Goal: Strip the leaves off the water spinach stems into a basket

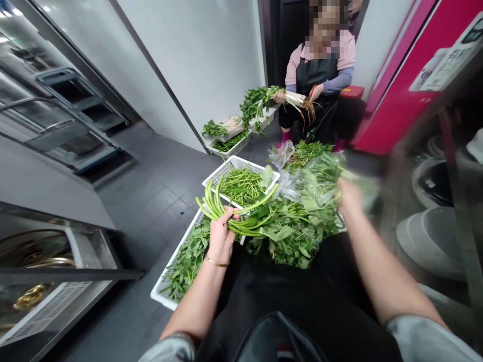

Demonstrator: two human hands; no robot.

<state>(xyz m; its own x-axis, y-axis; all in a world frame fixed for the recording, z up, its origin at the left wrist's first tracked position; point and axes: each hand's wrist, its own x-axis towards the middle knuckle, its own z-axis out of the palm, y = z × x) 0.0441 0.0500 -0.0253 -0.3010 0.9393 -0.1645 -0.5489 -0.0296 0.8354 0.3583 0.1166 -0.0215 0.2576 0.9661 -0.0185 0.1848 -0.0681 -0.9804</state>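
My left hand (pixel 222 232) is closed around a bunch of long green vegetable stems (pixel 247 221), which curve up and out to both sides of the fist. Below it stands a white basket (pixel 166 297) of leafy greens (pixel 188 266). Just beyond is another white basket (pixel 217 173) with cut green stems (pixel 241 186) in it. My right hand (pixel 350 196) is smeared by motion at the right edge of a heap of leafy greens (pixel 290 231); its fingers and anything in them cannot be made out.
Opposite me a seated person (pixel 319 70) holds a bunch of leafy stalks with roots (pixel 298 100) and a red-handled tool. Smaller white trays (pixel 236 150) of greens stand by the wall. Clear plastic bags (pixel 289 183) lie among the greens. Metal shelving (pixel 109 271) is at left, white buckets (pixel 430 241) at right.
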